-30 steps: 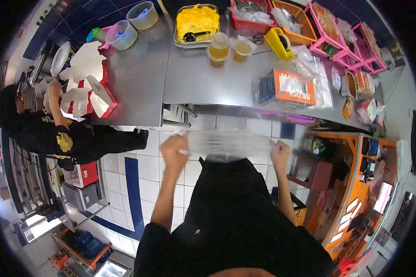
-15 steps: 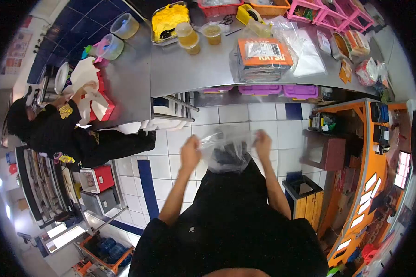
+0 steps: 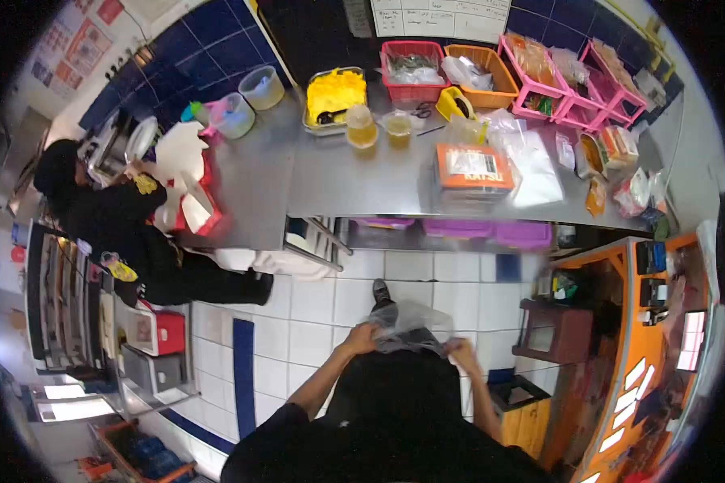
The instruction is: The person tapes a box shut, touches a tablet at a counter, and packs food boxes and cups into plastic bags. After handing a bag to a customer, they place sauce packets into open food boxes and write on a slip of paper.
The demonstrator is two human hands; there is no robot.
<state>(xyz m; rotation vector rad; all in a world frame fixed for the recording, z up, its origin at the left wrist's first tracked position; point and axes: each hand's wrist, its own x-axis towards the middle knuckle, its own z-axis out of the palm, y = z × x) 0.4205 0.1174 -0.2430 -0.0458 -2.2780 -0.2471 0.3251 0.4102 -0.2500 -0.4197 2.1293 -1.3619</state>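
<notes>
A clear plastic bag (image 3: 411,320) is stretched between my two hands in front of my waist, over the white tiled floor. My left hand (image 3: 362,338) is closed on one side of it. At the opposite side my right hand (image 3: 461,352) pinches the bag, its fingers somewhat blurred. The bag looks loose and crumpled, and dark clothing shows through it. Ahead, on the steel counter (image 3: 362,189), sits a stack of orange printed boxes (image 3: 474,171) in clear wrap, beside white plastic bags (image 3: 536,181).
Lidded cups of yellowish liquid (image 3: 361,137) stand near a tray of yellow food (image 3: 334,92). Red (image 3: 415,88) and pink baskets (image 3: 544,101) line the back. At left, a co-worker (image 3: 125,217) handles a red box (image 3: 205,213). An orange frame (image 3: 612,354) stands right.
The view has tilted up, showing more of the counter's back. The bag has gone from hanging spread to crumpled and lifted, still between both hands. A shoe now shows on the floor.
</notes>
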